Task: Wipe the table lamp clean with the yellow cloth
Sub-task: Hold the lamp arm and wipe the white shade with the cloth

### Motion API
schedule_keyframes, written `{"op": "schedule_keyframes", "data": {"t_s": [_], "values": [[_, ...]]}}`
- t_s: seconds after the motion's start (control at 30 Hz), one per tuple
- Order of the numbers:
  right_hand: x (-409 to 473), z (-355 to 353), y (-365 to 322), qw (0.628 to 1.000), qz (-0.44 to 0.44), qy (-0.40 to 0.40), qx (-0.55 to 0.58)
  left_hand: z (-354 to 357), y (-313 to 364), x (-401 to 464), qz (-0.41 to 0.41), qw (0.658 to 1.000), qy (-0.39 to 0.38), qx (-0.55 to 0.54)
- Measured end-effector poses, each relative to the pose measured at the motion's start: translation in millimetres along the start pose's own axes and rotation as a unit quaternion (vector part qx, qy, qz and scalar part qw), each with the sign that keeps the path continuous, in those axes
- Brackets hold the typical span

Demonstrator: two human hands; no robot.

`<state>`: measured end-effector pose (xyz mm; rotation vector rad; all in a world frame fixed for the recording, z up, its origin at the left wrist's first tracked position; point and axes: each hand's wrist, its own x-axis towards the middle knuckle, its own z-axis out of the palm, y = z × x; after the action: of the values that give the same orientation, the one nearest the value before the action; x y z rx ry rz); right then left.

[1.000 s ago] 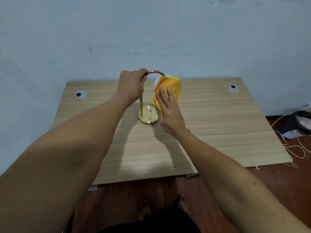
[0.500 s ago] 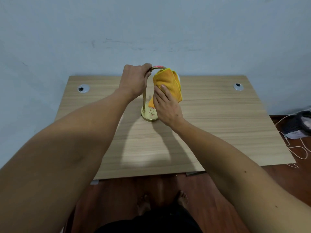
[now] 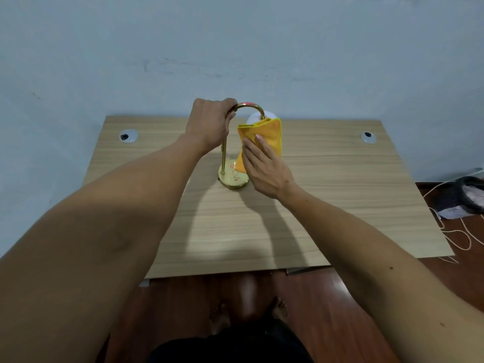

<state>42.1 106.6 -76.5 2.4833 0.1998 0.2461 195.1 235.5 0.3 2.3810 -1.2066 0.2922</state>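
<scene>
A small brass table lamp (image 3: 223, 163) stands upright on the wooden table (image 3: 327, 184), with a round gold base, a thin stem and an arched neck. Its white shade (image 3: 255, 118) hangs from the arch's right end and is mostly covered by the yellow cloth (image 3: 269, 134). My left hand (image 3: 209, 123) is closed around the top of the arch at its left side. My right hand (image 3: 264, 167) presses the cloth against the near side of the shade, fingers flat and pointing up.
Two round cable grommets (image 3: 128, 136) (image 3: 368, 137) sit in the table's far corners. A pale wall runs right behind the table. On the floor at the right lie a dark bag (image 3: 468, 195) and loose white cords (image 3: 455, 231). My bare feet show below the table's near edge.
My right hand and the cloth have slid down and right on the shade, uncovering its white top. My left hand keeps its hold on the arch.
</scene>
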Motion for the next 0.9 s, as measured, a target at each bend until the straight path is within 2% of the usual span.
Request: {"op": "schedule_keyframes", "data": {"t_s": [0.13,0.33,0.53,0.7,0.77,0.83,0.87,0.9], "values": [[6,4,3,1.000,-0.005,0.016,-0.016,-1,0,1,-0.004,1.000,-0.007,0.001],[31,-5,-9,0.995,-0.014,-0.074,-0.064,-2,2,3,-0.010,1.000,-0.019,0.011],[-16,11,16,0.998,-0.050,0.011,-0.027,-4,1,3,-0.016,1.000,-0.025,0.007],[-54,32,40,0.997,-0.039,0.066,-0.003,-3,3,3,-0.025,0.999,-0.026,0.001],[-67,36,47,0.999,0.017,0.020,0.041,-1,2,2,-0.026,0.999,-0.019,-0.005],[-74,39,51,0.974,0.148,-0.035,0.169,0,3,1,-0.028,0.999,-0.017,-0.008],[-74,39,52,0.931,0.239,-0.053,0.269,0,3,1,-0.028,0.999,-0.017,-0.009],[-72,38,52,0.862,0.338,-0.069,0.371,0,4,1,-0.029,0.999,-0.015,-0.011]]}}
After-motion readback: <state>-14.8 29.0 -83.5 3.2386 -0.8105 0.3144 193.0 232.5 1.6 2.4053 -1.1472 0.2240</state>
